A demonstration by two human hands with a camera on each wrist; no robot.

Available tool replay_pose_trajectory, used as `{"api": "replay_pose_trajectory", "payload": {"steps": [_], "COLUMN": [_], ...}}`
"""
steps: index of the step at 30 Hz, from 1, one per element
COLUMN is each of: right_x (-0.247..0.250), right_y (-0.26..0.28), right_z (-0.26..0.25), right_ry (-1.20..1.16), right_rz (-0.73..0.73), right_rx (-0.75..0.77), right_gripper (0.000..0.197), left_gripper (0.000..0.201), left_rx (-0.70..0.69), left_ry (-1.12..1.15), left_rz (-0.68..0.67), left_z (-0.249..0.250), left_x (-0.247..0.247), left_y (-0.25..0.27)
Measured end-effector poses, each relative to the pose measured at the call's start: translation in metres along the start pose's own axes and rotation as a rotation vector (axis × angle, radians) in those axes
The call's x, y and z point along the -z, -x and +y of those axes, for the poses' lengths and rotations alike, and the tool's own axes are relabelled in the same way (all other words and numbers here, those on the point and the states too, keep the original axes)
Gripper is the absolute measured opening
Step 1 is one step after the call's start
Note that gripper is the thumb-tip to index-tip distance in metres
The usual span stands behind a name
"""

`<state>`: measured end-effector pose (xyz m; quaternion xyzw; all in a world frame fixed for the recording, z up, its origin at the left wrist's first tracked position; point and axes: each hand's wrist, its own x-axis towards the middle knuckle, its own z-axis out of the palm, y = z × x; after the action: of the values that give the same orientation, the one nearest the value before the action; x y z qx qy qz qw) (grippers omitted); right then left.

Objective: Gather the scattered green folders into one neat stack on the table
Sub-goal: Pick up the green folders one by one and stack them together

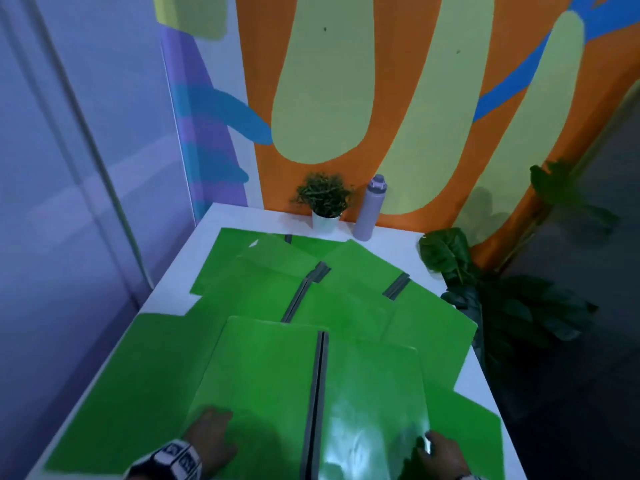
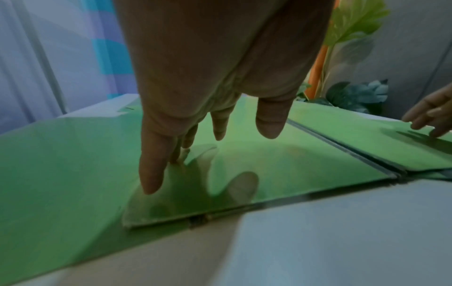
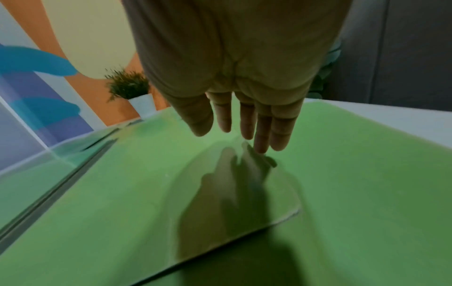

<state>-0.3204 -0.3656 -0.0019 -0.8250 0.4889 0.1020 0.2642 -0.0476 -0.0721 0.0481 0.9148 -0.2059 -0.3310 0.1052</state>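
At the bottom of the head view, the left hand (image 1: 211, 436) and right hand (image 1: 441, 453) rest with fingers extended on the nearest open green folder (image 1: 277, 375), atop others spread over the white desk (image 1: 239, 216). Only the wrist views show fingertips (image 3: 261, 149) touching its glossy surface. The potted plant (image 1: 323, 199) and bottle (image 1: 370, 209) stand upper centre.

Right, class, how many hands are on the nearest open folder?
2. The left hand rests flat on the folder's left half; the right hand touches its right half, near the edge. No others show.
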Motion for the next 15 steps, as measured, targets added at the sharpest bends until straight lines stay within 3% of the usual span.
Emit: {"api": "replay_pose_trajectory", "payload": {"steps": [2, 6, 8, 10, 15], "right_x": [0.024, 0.033, 0.039, 0.049, 0.089], "right_y": [-0.007, 0.006, 0.014, 0.018, 0.031], "right_z": [-0.016, -0.027, -0.032, -0.042, -0.077], "right_ry": [-0.108, -0.210, -0.346, -0.489, -0.759], "right_rz": [-0.059, -0.082, -0.051, 0.054, 0.240], "right_rx": [-0.112, -0.221, -0.256, -0.213, 0.019], "right_gripper": [0.030, 0.024, 0.036, 0.049, 0.042], "left_gripper": [0.074, 0.079, 0.079, 0.077, 0.087], "left_rx": [-0.011, -0.016, -0.032, -0.033, -0.029], "left_ry": [-0.059, -0.128, -0.117, -0.088, 0.106], "left_rz": [0.001, -0.039, -0.034, -0.039, -0.018], "left_z": [-0.002, -0.017, -0.018, -0.018, 0.000], "left_x": [-0.010, -0.026, -0.024, -0.023, 0.008], "left_y": [0.002, -0.002, -0.002, -0.003, 0.009]}}
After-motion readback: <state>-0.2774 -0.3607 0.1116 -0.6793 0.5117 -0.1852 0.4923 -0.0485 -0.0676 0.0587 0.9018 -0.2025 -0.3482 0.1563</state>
